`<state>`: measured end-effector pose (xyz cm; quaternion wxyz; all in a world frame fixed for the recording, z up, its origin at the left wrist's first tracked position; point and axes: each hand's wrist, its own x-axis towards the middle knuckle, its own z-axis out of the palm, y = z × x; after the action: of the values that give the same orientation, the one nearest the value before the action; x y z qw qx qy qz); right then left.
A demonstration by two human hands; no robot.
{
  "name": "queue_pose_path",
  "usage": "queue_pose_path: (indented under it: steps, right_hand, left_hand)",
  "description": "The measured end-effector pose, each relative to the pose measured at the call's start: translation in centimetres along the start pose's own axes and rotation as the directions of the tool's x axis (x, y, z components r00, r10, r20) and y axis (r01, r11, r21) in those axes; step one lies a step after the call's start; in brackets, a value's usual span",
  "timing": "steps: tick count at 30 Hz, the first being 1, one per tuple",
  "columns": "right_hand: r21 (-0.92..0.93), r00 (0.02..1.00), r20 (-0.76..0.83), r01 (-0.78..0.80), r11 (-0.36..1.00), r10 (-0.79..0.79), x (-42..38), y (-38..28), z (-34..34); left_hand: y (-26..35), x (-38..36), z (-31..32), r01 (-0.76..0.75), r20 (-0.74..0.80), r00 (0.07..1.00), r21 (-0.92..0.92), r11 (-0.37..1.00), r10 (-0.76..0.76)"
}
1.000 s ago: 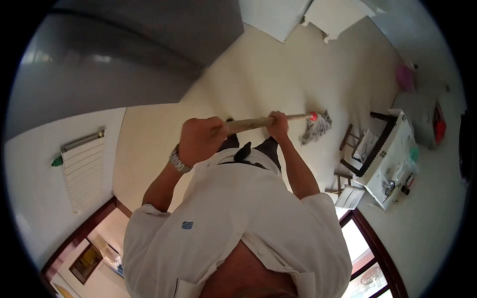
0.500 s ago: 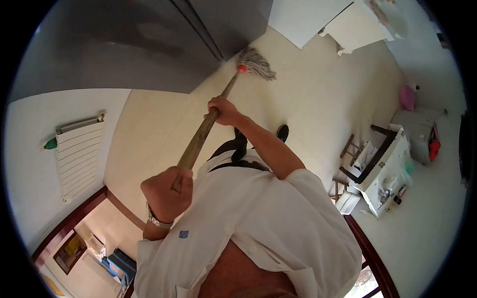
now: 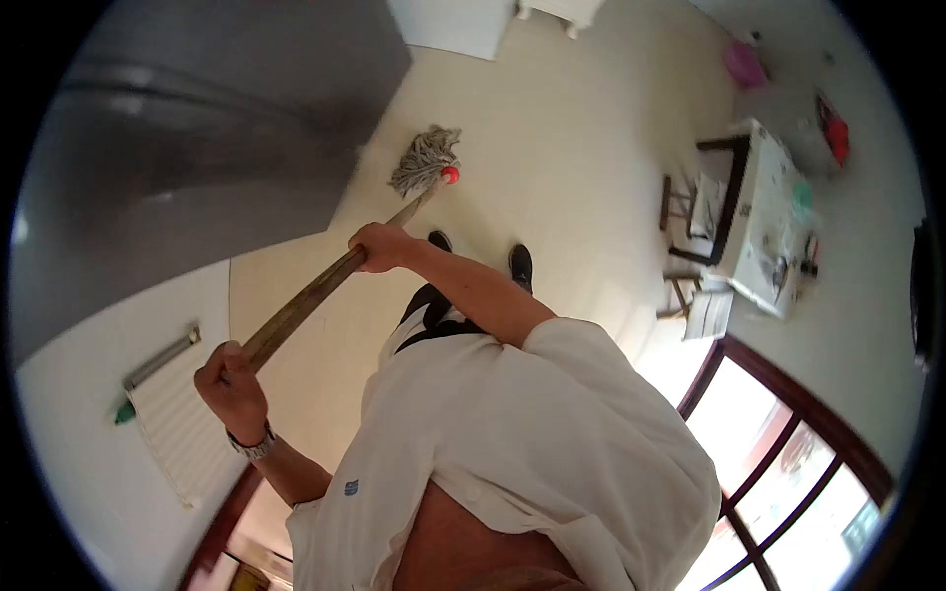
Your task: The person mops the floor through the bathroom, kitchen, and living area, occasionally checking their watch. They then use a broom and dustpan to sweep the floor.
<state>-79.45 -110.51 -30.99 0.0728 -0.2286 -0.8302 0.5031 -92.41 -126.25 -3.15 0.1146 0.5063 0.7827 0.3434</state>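
A long wooden mop handle [image 3: 305, 307] runs slantwise in front of my body. My left hand [image 3: 235, 384], with a metal watch [image 3: 252, 445] at the wrist, is closed round its upper end. Farther down the handle, my right hand [image 3: 382, 246] is wrapped round it. At the lower end, a red collar [image 3: 450, 175] joins the handle to the grey string mop head [image 3: 425, 160], which lies on the pale floor [image 3: 562, 148]. The strands spread to the upper left of the collar, beside a dark grey cabinet-like surface.
The large dark grey surface [image 3: 217, 128] fills the upper left. A white radiator [image 3: 182, 424] is on the left wall. On the right stand a cluttered table [image 3: 754, 246] and stools [image 3: 707, 313]; a dark-red framed glass door [image 3: 788, 433] is at the lower right.
The view has turned and shifted. The mop head has swung round, its strands now left of the red collar instead of right. My left hand has moved outward from my chest, still gripping the handle.
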Motion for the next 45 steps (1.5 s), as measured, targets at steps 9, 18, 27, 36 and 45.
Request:
queue_pose_path:
  steps: [9,18,27,36,45]
  right_hand:
    - [0.027,0.895,-0.179,-0.41,0.912,0.408,-15.4,7.0,-6.1]
    - [0.17,0.502,-0.536,-0.723,0.669,0.679,-39.6,17.0,-5.9]
    - [0.211,0.366,-0.635,-0.765,0.609,0.68,-51.1,20.9,-1.3]
    - [0.181,0.489,-0.526,-0.735,0.653,0.696,-39.7,16.1,-1.4]
    - [-0.08,0.816,-0.486,-0.399,0.914,0.313,-21.4,9.3,3.8]
  left_hand:
    - [2.9,3.8,10.6,0.01,0.333,0.941,-0.218,0.976,0.065]
    - [16.3,-4.4,27.9,-0.325,0.732,0.504,-0.332,0.886,0.459]
    - [18.1,-11.0,34.6,-0.388,0.88,0.288,-0.253,0.886,0.378]
    - [11.8,-8.7,25.9,-0.293,0.735,0.605,-0.15,0.944,0.305]
    - [3.2,-8.9,9.9,-0.201,0.436,0.878,-0.045,0.979,0.2]
